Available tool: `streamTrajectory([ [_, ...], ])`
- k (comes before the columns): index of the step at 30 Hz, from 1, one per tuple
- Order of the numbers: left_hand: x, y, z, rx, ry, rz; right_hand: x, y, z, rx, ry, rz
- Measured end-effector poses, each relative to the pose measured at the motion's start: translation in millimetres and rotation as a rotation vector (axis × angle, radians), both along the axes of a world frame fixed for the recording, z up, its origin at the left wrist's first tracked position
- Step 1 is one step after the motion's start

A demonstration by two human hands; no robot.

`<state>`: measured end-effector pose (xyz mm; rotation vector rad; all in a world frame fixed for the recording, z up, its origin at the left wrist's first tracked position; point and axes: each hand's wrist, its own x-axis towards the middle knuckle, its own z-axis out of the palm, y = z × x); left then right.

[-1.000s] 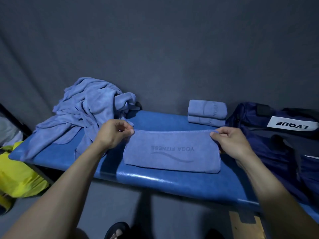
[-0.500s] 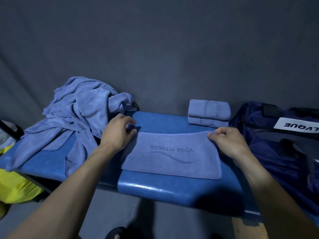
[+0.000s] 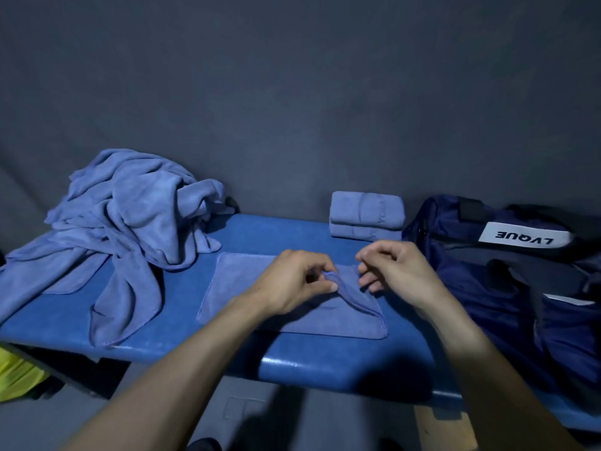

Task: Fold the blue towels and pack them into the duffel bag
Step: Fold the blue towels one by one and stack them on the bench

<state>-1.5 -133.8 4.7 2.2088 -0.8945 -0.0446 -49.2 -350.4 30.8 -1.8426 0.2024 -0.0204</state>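
A folded blue towel (image 3: 234, 288) lies flat in the middle of the blue padded bench (image 3: 182, 301). My left hand (image 3: 292, 281) pinches a lifted corner of this towel near its right part. My right hand (image 3: 396, 268) hovers beside it, fingers curled and slightly apart, just above the towel; no cloth is visibly held. Two folded towels (image 3: 366, 214) are stacked at the back of the bench. A heap of loose blue towels (image 3: 130, 219) sits at the left. The dark navy duffel bag (image 3: 494, 278), with a white "LVQUE" label, lies at the right.
A dark grey fabric wall (image 3: 292, 92) stands right behind the bench. Something yellow (image 3: 16, 372) lies on the floor at the lower left. A wooden piece (image 3: 439, 428) shows under the bench's right part. The floor in front is grey.
Both hands left the towel's far corners and came together over its right part. The left hand carried cloth rightward and now pinches a raised corner. The printed side no longer shows.
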Motion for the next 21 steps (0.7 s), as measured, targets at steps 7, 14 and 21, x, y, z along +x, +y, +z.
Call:
streamTrajectory([
  [7,0,-1,-14,0.06,0.04,-0.09,21,1,-26,-0.823,-0.058,0.068],
  [14,7,-8,-18,0.075,0.04,-0.071,40,13,-27,-0.928,0.032,-0.025],
  [21,12,-7,-18,0.06,0.121,-0.055,51,-1,-39,-0.205,0.122,-0.313],
])
